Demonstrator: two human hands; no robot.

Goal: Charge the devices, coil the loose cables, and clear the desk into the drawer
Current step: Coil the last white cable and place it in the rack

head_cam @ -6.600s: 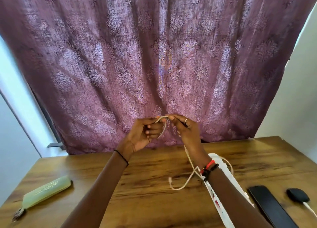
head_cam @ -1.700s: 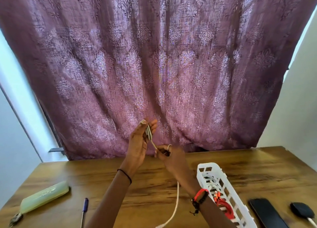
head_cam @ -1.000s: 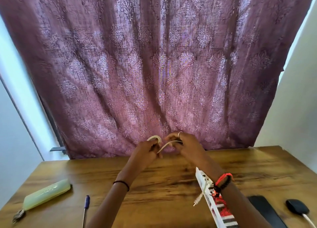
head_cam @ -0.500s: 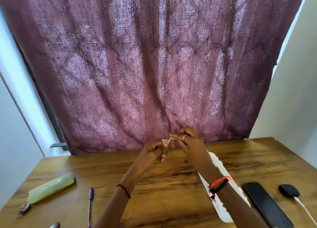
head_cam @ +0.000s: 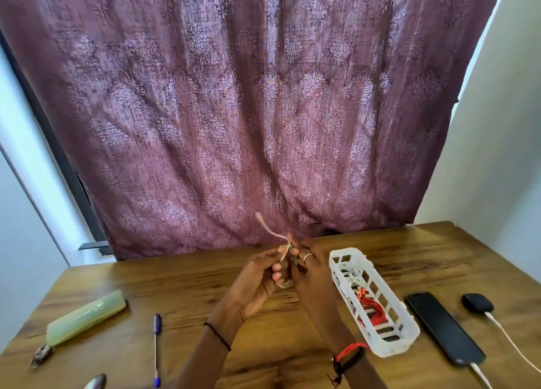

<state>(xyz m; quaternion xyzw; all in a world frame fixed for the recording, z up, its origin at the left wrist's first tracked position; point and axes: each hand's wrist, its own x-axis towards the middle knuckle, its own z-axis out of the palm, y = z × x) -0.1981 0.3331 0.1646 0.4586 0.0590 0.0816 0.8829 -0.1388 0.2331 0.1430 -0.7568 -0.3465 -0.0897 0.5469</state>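
Left hand (head_cam: 254,280) holds the small bundle of the white cable (head_cam: 272,234) with curled fingers, raised above the counter (head_cam: 181,286) just to the left of the white basket (head_cam: 393,346). Right hand (head_cam: 310,274) meets it from the basket side and pinches the cable at the top of the bundle. A short free end stands up between the two hands, toward the curtain (head_cam: 263,110).

As I judge it, the step is to close this coil. I would hold the loops firmly in the left hand so that they cannot spring open. With the right hand I would lead the free end around the middle of the bundle and tuck the tip under the last turn. I would pull only gently, because a sharp bend near the plug can hurt the wire. After that the bundle should go into the basket, where a red cable (head_cam: 373,308) lies already.

To the right of the basket the phone (head_cam: 443,328) has a white lead in its near end. Well to the left of the basket, the pen (head_cam: 157,344) and the green case (head_cam: 86,315) are not yet cleared.
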